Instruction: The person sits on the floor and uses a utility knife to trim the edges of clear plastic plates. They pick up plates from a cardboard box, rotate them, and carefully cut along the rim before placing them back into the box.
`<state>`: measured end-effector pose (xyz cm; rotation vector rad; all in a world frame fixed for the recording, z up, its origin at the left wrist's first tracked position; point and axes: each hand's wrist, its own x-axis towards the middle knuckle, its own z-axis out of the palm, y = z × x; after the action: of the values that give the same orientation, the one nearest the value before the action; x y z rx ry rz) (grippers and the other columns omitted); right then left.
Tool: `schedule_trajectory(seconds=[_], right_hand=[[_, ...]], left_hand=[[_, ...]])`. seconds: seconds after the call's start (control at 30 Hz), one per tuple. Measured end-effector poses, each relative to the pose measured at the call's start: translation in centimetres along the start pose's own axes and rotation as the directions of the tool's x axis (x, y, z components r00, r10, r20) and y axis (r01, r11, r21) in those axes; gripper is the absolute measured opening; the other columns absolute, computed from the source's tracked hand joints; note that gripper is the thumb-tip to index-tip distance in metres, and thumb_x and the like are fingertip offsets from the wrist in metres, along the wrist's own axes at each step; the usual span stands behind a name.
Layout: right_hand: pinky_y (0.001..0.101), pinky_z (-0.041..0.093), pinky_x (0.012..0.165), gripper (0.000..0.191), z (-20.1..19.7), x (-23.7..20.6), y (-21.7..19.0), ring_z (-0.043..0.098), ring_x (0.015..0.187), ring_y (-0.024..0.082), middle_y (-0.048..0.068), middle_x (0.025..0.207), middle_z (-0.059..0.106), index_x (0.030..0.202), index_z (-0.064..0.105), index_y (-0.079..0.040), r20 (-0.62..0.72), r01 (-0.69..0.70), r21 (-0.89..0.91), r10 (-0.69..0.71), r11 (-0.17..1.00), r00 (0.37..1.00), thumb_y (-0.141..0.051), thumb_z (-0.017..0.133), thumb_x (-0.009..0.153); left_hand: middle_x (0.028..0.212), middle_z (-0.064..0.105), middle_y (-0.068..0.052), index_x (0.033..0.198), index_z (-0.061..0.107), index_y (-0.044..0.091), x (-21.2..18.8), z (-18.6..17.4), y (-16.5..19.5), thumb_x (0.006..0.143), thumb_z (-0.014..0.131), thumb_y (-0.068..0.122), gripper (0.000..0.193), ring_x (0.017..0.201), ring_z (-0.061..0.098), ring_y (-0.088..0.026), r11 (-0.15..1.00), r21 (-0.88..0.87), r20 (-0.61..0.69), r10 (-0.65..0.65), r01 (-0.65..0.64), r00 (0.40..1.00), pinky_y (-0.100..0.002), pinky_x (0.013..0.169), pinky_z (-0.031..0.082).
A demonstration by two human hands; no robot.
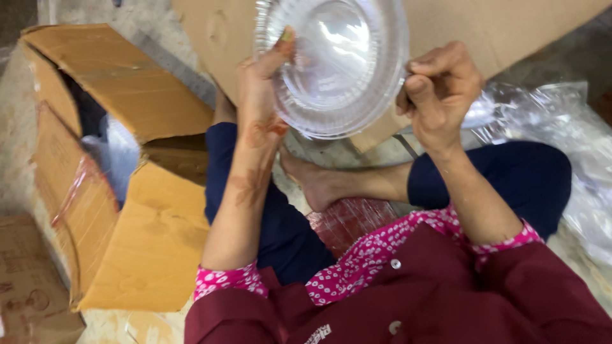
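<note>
You held the clear plastic bowl (335, 64) up, left hand (261, 95) and right hand (440, 89) both gripping its rim; the open cardboard box (127, 165) sat beside you.

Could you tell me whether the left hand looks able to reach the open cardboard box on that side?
Probably yes: the open cardboard box lies right beside the left knee, with nothing between. But the left hand is gripping the clear plastic bowl, so it would have to let go first.

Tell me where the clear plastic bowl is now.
In the head view, the clear plastic bowl is top centre, between the left hand and right hand.
</note>
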<state>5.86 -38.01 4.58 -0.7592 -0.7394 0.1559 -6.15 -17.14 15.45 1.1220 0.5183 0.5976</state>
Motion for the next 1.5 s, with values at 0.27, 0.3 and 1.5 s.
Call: schedule_trajectory(seconds=[0.27, 0.3, 1.5], right_hand=[[0.0212, 0.043, 0.047, 0.032, 0.6, 0.0, 0.5, 0.056, 0.056, 0.013, 0.009, 0.095, 0.060, 0.109, 0.054, -0.002, 0.021, -0.015, 0.011, 0.015, 1.000, 1.000, -0.024, 0.076, 0.107], [0.0227, 0.046, 0.053, 0.026, 1.0, 0.1, 0.2, 0.058, 0.061, 0.014, 0.010, 0.092, 0.063, 0.104, 0.059, 0.000, 0.070, 0.001, -0.082, 0.005, 0.997, 0.998, -0.019, 0.074, 0.111], [0.0135, 0.034, 0.060, 0.016, 2.8, 1.6, -4.0, 0.050, 0.073, -0.005, -0.002, 0.096, 0.068, 0.114, 0.064, -0.003, -0.101, -0.274, -0.295, 0.255, 0.916, 0.962, -0.004, 0.077, 0.104]], left_hand=[[0.086, 0.073, -0.015, 0.105, 0.071, -0.013, 0.7, 0.0, -0.3, 0.090, 0.074, 0.014, 0.031, 0.069, 0.070, -0.021, 0.996, -0.034, -0.077, -0.083, 0.080, 0.994, -0.033, 0.064, 0.059], [0.085, 0.072, -0.014, 0.105, 0.069, -0.012, 1.1, -0.2, -0.3, 0.091, 0.073, 0.015, 0.031, 0.069, 0.070, -0.022, 0.992, -0.078, -0.073, -0.107, 0.101, 0.992, -0.034, 0.064, 0.059], [0.090, 0.071, -0.004, 0.097, 0.078, -0.008, -3.0, 0.1, 0.7, 0.102, 0.071, 0.031, 0.040, 0.078, 0.059, -0.008, 0.874, 0.368, -0.052, 0.361, -0.318, 0.931, -0.024, 0.073, 0.048]])
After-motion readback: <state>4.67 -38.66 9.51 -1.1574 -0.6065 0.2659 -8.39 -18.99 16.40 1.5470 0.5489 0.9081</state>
